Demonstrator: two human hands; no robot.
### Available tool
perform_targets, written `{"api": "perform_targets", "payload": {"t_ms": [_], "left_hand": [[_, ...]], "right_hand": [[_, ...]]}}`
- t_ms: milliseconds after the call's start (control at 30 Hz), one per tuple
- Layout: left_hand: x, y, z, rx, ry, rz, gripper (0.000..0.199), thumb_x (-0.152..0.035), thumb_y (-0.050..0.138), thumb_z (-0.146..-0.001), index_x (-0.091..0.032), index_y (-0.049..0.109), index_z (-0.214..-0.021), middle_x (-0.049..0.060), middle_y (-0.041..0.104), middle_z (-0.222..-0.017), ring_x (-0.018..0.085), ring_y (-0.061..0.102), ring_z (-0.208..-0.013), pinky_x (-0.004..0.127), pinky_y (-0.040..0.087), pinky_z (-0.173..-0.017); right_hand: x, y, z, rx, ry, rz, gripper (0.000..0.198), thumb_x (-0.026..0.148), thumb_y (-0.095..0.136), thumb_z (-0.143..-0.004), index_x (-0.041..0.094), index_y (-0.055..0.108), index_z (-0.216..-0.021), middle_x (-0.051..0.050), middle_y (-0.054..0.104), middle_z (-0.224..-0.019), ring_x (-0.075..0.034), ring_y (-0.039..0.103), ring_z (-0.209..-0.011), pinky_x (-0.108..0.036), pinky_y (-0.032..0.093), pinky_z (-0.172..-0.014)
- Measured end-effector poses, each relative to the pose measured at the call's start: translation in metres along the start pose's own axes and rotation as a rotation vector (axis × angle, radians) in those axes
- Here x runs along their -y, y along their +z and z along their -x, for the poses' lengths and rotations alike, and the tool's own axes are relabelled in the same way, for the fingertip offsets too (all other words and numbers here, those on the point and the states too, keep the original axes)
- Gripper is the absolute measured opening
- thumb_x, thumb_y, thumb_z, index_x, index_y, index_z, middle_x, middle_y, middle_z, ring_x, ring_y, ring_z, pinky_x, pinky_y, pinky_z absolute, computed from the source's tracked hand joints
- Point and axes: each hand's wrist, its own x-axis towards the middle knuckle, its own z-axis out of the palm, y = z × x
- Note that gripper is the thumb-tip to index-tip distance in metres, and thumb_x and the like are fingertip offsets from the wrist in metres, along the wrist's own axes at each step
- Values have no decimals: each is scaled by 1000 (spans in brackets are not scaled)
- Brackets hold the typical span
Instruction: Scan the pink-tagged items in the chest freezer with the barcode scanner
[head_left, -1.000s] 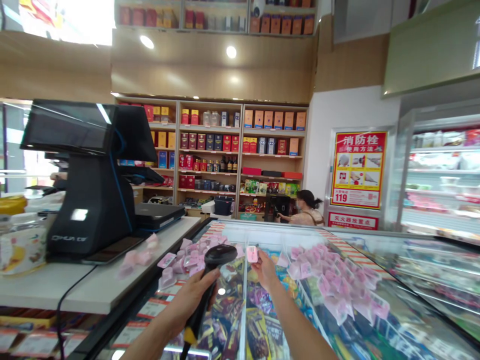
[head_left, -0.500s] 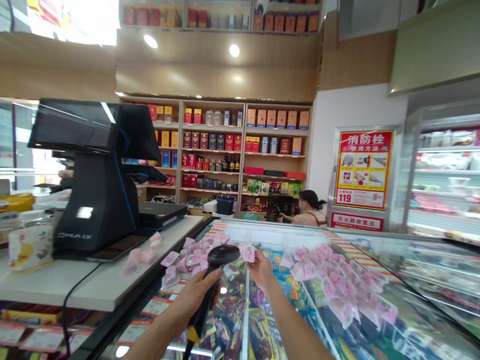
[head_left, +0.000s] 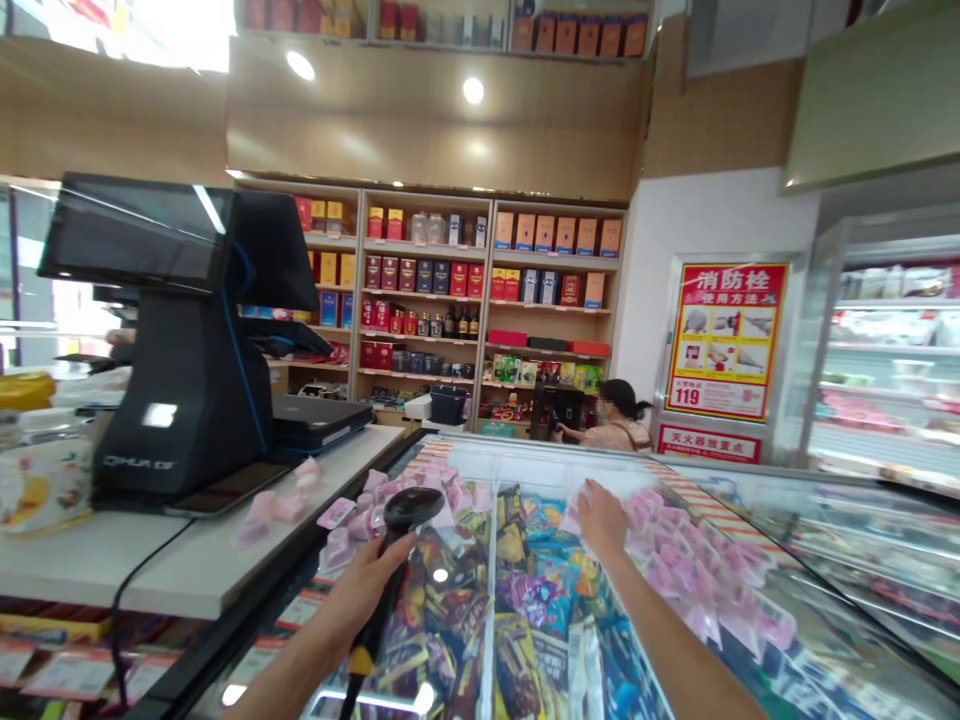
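My left hand (head_left: 367, 585) is wrapped round the handle of a black barcode scanner (head_left: 412, 508), its head tilted up over the freezer's glass top. My right hand (head_left: 602, 518) reaches to the near-left side of a pile of small pink bags (head_left: 694, 560) with white labels. Its fingers are closed on one pale pink bag (head_left: 573, 512), partly covered by the hand. On the left, beyond the scanner, lies another heap of pink bags (head_left: 360, 517). Beneath the glass, colourful ice-cream packets (head_left: 525, 590) fill the freezer.
To the left, a white counter (head_left: 172, 582) carries a black checkout terminal (head_left: 180, 400) and a few pink bags (head_left: 277, 507). A dark cable hangs over its edge. Another person (head_left: 619, 425) is beyond the freezer, before shelves of boxed goods (head_left: 424, 280).
My right hand has moved right, from beside the scanner head to the right-hand pile. The scanner in my left hand has shifted slightly left.
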Motion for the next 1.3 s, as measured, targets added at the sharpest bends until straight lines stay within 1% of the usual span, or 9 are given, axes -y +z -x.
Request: {"api": "perform_targets", "payload": {"t_ms": [133, 267, 433, 567, 667, 767, 933, 1033, 1300], "left_hand": [[5, 0, -3, 9, 14, -11, 32, -49, 52, -62, -18, 47, -58, -5, 50, -45, 9, 45, -40, 20, 34, -41], [8, -2, -5, -22, 18, -13, 31, -48, 51, -63, -18, 46, -57, -7, 46, -41, 7, 41, -37, 19, 31, -39], [12, -9, -6, -36, 0, -29, 33, -48, 53, -60, -18, 45, -51, -6, 46, -39, 7, 40, -36, 19, 30, -38], [13, -15, -5, -74, 2, -40, 33, -48, 52, -61, -18, 45, -51, -6, 44, -38, 7, 39, -35, 19, 29, -39], [10, -15, -3, -97, -14, -48, 32, -49, 51, -61, -18, 45, -53, -7, 44, -37, 7, 38, -35, 18, 28, -39], [5, -10, 3, -84, -11, -29, 32, -49, 52, -59, -19, 45, -54, -6, 46, -39, 8, 39, -37, 19, 28, -38], [-6, 9, 23, 6, -6, -11, 31, -48, 49, -63, -18, 43, -55, -7, 44, -38, 7, 38, -36, 19, 30, -40], [-10, 17, 33, 66, 0, 17, 31, -47, 52, -62, -18, 44, -55, -7, 43, -40, 7, 39, -37, 19, 30, -41], [-17, 26, 48, 180, 54, -38, 29, -44, 50, -66, -18, 43, -57, -7, 45, -41, 6, 38, -37, 18, 27, -40]], "right_hand": [[-12, -9, -5, -12, 27, 281, 32, 22, 41, -70, 19, 55, -99, -11, 55, -97, -27, 45, -94, -43, 29, -78], [31, 12, -5, -92, -159, 162, 36, 21, 41, -70, 19, 52, -104, -9, 47, -112, -25, 40, -103, -40, 28, -83], [104, 82, 5, 309, -359, -90, 40, 18, 39, -71, 19, 49, -110, -6, 51, -111, -18, 45, -100, -28, 33, -82], [117, 121, 13, 471, -395, -110, 39, 15, 42, -69, 21, 52, -106, -6, 55, -106, -18, 48, -99, -29, 33, -82], [106, 125, 17, 415, -258, -270, 35, 13, 42, -66, 18, 57, -97, -7, 58, -98, -19, 50, -96, -29, 33, -83], [94, 116, 23, 360, 90, -750, 29, 19, 41, -66, 17, 57, -90, -6, 61, -88, -17, 54, -83, -28, 39, -74], [93, 90, 45, 581, 600, -1616, 19, 24, 52, -59, 19, 55, -77, 1, 58, -56, -12, 53, -53, -22, 39, -49], [102, 74, 56, 644, 634, -1776, 16, 20, 53, -59, 19, 53, -75, 2, 58, -56, -11, 53, -52, -21, 38, -47], [118, 60, 76, 645, 595, -1736, 17, 21, 52, -58, 19, 53, -75, 2, 57, -56, -12, 52, -52, -23, 39, -49]]}}
